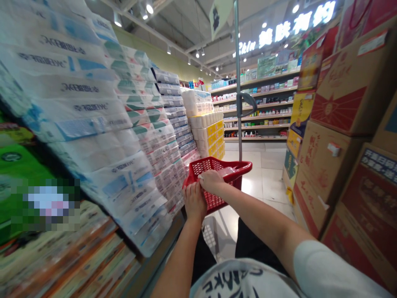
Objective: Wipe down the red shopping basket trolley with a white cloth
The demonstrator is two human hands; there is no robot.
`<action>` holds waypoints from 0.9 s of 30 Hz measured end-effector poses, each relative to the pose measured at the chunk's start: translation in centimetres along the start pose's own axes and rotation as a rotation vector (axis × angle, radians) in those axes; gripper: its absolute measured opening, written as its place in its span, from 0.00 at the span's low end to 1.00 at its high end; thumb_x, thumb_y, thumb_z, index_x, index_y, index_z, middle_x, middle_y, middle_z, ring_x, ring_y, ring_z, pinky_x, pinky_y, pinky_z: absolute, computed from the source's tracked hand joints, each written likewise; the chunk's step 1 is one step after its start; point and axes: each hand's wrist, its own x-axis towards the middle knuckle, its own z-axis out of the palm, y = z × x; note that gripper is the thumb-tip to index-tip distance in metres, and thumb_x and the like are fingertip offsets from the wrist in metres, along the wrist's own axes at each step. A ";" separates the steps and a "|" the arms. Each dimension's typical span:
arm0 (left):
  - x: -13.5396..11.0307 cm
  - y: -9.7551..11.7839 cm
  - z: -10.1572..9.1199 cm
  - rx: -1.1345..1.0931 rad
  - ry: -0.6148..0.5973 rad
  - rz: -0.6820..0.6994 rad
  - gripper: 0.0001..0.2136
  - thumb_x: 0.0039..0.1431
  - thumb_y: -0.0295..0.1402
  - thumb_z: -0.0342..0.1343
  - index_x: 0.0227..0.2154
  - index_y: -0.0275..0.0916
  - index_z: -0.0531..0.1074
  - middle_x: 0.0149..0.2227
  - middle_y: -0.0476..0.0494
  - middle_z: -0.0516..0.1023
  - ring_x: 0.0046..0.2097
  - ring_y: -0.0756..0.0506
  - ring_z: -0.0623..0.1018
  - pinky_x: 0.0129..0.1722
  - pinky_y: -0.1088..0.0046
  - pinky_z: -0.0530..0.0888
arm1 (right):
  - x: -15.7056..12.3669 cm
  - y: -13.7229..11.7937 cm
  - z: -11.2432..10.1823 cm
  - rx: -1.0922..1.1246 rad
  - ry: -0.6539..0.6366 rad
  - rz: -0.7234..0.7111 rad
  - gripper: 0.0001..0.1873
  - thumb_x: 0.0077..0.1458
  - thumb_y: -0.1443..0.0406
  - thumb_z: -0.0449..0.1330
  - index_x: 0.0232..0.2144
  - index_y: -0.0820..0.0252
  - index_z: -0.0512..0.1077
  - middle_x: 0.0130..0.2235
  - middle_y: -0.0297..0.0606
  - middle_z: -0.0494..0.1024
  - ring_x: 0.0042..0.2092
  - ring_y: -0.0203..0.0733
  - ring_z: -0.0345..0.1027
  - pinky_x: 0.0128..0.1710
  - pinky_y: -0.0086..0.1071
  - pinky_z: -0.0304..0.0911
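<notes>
In front of my body is a red plastic shopping basket (214, 201) with lattice sides, its long rim reaching out to the right. My left hand (195, 201) has its fingers curled over the near left corner of the basket. Just beside it, my right hand (212, 181) is closed at the near rim, its fingertips close to the left hand. Something small and white shows at the right fingertips, too small to name. A clear, pinkish flat package (227, 171) lies at the top of the basket. Most of the basket's inside is hidden by my hands.
Tall stacks of tissue packs (102, 111) line the left. Cardboard cartons (328, 153) are piled on the right. A metal pole (238, 78) with a grey hook stands ahead, before shelves (257, 105) of small goods. Pale floor tiles (273, 174) run between.
</notes>
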 end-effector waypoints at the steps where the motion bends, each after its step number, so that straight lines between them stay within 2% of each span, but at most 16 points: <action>1: 0.0 -0.1 0.0 0.003 0.000 0.005 0.16 0.62 0.29 0.44 0.52 0.36 0.65 0.49 0.37 0.72 0.54 0.38 0.67 0.61 0.54 0.55 | -0.1 0.0 0.1 0.008 0.015 0.008 0.10 0.57 0.65 0.54 0.29 0.60 0.75 0.33 0.42 0.78 0.38 0.43 0.70 0.42 0.35 0.62; 4: 0.1 -0.2 -0.2 0.010 -0.002 0.007 0.16 0.62 0.30 0.44 0.51 0.35 0.66 0.49 0.37 0.72 0.53 0.38 0.67 0.60 0.54 0.55 | -1.7 0.3 1.4 0.051 0.169 -0.036 0.10 0.58 0.65 0.53 0.36 0.60 0.74 0.38 0.42 0.77 0.43 0.44 0.68 0.48 0.37 0.60; 6: 0.1 -0.1 -0.4 0.010 -0.007 0.003 0.15 0.62 0.30 0.45 0.50 0.34 0.67 0.48 0.36 0.72 0.53 0.38 0.66 0.60 0.55 0.55 | -3.4 0.7 2.6 0.077 0.291 -0.142 0.11 0.58 0.66 0.52 0.42 0.59 0.72 0.42 0.42 0.76 0.47 0.45 0.65 0.52 0.40 0.58; 9: 0.2 0.0 -0.5 0.000 -0.003 0.002 0.15 0.61 0.30 0.46 0.49 0.34 0.67 0.48 0.36 0.72 0.53 0.38 0.66 0.60 0.55 0.56 | -4.9 1.2 3.6 0.073 0.363 -0.261 0.15 0.58 0.66 0.52 0.47 0.60 0.69 0.48 0.43 0.73 0.53 0.47 0.61 0.57 0.42 0.53; 12: 0.2 0.2 -0.3 -0.014 0.024 -0.004 0.15 0.61 0.29 0.46 0.49 0.35 0.67 0.47 0.36 0.72 0.53 0.38 0.67 0.60 0.55 0.56 | -4.4 1.2 3.0 0.044 0.298 -0.244 0.13 0.59 0.65 0.51 0.44 0.61 0.71 0.44 0.43 0.75 0.49 0.46 0.64 0.54 0.40 0.56; 15: 0.2 0.3 -0.1 -0.026 0.039 -0.015 0.15 0.62 0.30 0.44 0.50 0.36 0.67 0.48 0.37 0.72 0.53 0.38 0.67 0.60 0.55 0.56 | -2.3 0.8 1.4 -0.010 0.156 -0.102 0.12 0.60 0.65 0.51 0.37 0.62 0.74 0.38 0.43 0.78 0.44 0.45 0.68 0.50 0.38 0.58; 18: 0.2 0.3 -0.2 -0.019 0.017 -0.013 0.15 0.63 0.31 0.44 0.50 0.35 0.66 0.48 0.38 0.72 0.53 0.39 0.66 0.60 0.55 0.56 | -0.2 0.5 -0.1 -0.043 -0.038 0.040 0.13 0.59 0.64 0.51 0.34 0.62 0.75 0.36 0.44 0.79 0.40 0.44 0.71 0.44 0.36 0.60; 20: 0.2 0.3 -0.4 -0.010 0.002 -0.004 0.15 0.63 0.31 0.44 0.50 0.35 0.67 0.48 0.37 0.73 0.53 0.39 0.67 0.60 0.56 0.56 | 0.5 0.5 -0.5 -0.036 -0.090 0.077 0.13 0.58 0.65 0.51 0.33 0.61 0.75 0.35 0.43 0.79 0.38 0.43 0.72 0.40 0.35 0.61; 23: 0.2 0.3 -0.5 -0.006 0.001 0.005 0.15 0.63 0.31 0.44 0.50 0.34 0.67 0.48 0.37 0.73 0.53 0.39 0.67 0.60 0.56 0.56 | -0.1 0.5 0.1 -0.031 -0.046 0.091 0.13 0.60 0.65 0.50 0.35 0.62 0.75 0.37 0.43 0.79 0.40 0.44 0.71 0.42 0.35 0.61; 27: 0.1 0.2 -0.4 -0.010 0.017 -0.004 0.15 0.63 0.31 0.45 0.50 0.35 0.67 0.48 0.37 0.73 0.52 0.39 0.67 0.60 0.56 0.56 | -2.7 0.5 2.1 -0.001 0.207 -0.005 0.12 0.61 0.65 0.50 0.38 0.62 0.73 0.40 0.43 0.77 0.46 0.44 0.66 0.51 0.38 0.56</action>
